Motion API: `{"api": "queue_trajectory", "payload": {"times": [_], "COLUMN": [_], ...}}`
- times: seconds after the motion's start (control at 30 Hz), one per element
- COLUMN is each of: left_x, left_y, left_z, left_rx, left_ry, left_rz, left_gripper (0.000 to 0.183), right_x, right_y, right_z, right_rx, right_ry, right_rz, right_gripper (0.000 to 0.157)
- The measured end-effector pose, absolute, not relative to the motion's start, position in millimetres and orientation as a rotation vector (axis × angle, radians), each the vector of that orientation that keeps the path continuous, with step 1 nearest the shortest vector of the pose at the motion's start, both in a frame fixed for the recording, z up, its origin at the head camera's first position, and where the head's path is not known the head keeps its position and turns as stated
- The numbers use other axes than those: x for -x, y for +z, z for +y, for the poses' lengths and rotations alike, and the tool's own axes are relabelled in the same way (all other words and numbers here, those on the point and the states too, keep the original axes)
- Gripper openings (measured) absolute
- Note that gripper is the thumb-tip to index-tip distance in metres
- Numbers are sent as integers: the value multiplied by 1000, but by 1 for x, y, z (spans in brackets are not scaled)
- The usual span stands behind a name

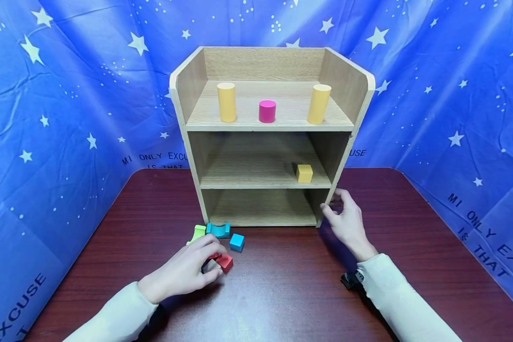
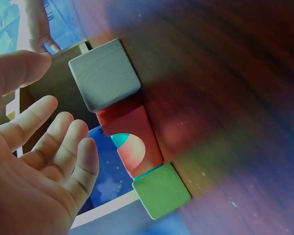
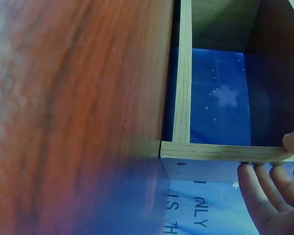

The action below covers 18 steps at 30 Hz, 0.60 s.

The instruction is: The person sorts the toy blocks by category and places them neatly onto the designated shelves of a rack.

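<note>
I'm holding my left hand [image 1: 185, 270], fingers loose and empty, by the square-faced gray wooden block [image 2: 105, 76] on the red-brown wooden table [image 1: 278, 280], judging it light, rigid, best pinched across opposite sides; my right hand [image 1: 347, 223] is gripping the tan wooden shelf [image 1: 256, 161] by its side

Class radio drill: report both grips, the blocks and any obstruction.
Left grip open, empty, near red block. Right grip holds shelf by its side. Gray block close beside red, possibly in the way.

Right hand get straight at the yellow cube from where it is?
Probably not directly: the right hand grips the side panel, which stands between it and the yellow cube; round the front looks free.
</note>
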State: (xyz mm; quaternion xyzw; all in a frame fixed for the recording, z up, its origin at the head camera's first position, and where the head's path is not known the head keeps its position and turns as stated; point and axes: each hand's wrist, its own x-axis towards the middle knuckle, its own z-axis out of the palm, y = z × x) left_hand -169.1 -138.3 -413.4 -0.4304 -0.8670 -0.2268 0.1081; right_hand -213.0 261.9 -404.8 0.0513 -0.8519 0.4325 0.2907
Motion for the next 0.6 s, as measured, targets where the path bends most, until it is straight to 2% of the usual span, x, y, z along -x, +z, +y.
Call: {"api": "queue_trajectory", "payload": {"times": [0.6], "left_x": [166], "left_y": [-419], "left_z": [-147], "left_rx": [1272], "left_ry": [-641], "left_rz": [-2511], "left_gripper": [28], "right_x": [213], "right_y": [-405], "right_z": [262], "right_rx": [-131], "right_ry": [1146], "right_rz": [-2275], "right_gripper": [37]}}
